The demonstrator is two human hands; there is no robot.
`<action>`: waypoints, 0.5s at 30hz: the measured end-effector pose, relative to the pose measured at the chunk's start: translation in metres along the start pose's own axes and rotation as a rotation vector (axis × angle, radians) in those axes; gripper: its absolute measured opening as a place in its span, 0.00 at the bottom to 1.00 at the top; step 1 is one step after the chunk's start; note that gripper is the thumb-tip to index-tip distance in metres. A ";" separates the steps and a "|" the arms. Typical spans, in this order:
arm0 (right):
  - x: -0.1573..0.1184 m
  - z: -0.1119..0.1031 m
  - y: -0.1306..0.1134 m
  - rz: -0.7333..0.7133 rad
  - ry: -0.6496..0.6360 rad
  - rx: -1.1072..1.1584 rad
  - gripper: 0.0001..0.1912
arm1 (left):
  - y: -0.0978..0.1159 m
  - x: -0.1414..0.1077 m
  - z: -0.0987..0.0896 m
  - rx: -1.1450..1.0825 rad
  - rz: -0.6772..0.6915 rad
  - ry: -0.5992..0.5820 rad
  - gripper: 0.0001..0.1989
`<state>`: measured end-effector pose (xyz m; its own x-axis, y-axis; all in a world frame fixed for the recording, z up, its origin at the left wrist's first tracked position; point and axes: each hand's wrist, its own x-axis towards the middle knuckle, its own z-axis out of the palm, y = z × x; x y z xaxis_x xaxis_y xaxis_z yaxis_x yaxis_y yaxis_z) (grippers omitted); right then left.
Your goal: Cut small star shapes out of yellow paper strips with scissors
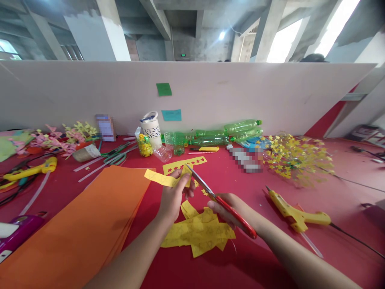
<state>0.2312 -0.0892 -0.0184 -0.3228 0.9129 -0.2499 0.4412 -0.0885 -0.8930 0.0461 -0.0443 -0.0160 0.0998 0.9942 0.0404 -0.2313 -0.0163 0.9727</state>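
Observation:
My left hand (174, 190) pinches a strip of yellow paper (159, 178), its long end sticking out to the left. In my right hand (231, 206) is a pair of scissors (234, 214) with red handles. Their blades reach up and left to the strip, beside my left fingers. I cannot tell whether the blades touch the paper. Below both hands lies a loose pile of yellow paper strips (201, 230) with faint star outlines. Small yellow cut-out stars (205, 192) rest on the table between the hands. Just beyond, a yellow sheet (168, 167) shows a row of star-shaped holes.
Orange sheets (78, 224) cover the table's left side. A yellow glue gun (296, 212) lies to the right, its cord trailing off. Green plastic bottles (210, 140) and a white cup (152, 130) stand along the partition (240, 92). Yellow star sprays (296, 158) sit at the back right.

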 end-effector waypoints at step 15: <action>0.002 0.002 0.005 0.000 -0.043 0.083 0.23 | -0.002 -0.001 -0.001 0.020 0.032 -0.086 0.10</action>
<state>0.2313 -0.0884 -0.0241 -0.3593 0.8950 -0.2643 0.3711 -0.1228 -0.9204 0.0454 -0.0448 -0.0180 0.1760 0.9803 0.0900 -0.2161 -0.0507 0.9751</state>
